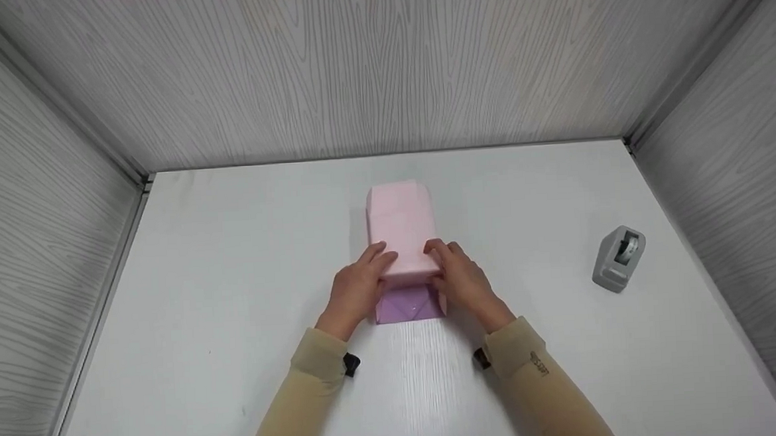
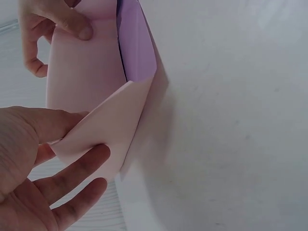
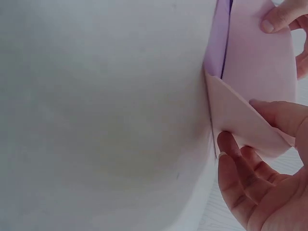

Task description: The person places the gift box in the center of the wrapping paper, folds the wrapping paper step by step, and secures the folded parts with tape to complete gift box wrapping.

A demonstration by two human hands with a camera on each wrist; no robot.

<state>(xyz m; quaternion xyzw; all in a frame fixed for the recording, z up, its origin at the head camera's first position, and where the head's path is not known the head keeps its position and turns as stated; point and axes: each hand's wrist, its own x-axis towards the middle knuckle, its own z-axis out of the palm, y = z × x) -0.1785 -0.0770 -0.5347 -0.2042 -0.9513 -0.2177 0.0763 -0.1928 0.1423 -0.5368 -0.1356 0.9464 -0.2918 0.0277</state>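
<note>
A box-shaped package (image 1: pixel 401 217) wrapped in light pink paper lies lengthwise near the middle of the table. At its near end a purple flap (image 1: pixel 409 304), the paper's inner side, spreads flat on the tabletop. My left hand (image 1: pixel 353 289) grips the near left corner, and the left wrist view shows thumb and fingers pinching a slanted side fold (image 2: pixel 113 122) of the paper. Across from it, my right hand (image 1: pixel 464 284) pinches the matching side fold (image 3: pixel 236 108) at the near right corner. The package's contents are hidden by the paper.
A grey tape dispenser (image 1: pixel 619 259) with a roll in it stands on the right side of the white table (image 1: pixel 231 266). Grey wood-grain panels (image 1: pixel 380 65) enclose the table at the back and on both sides.
</note>
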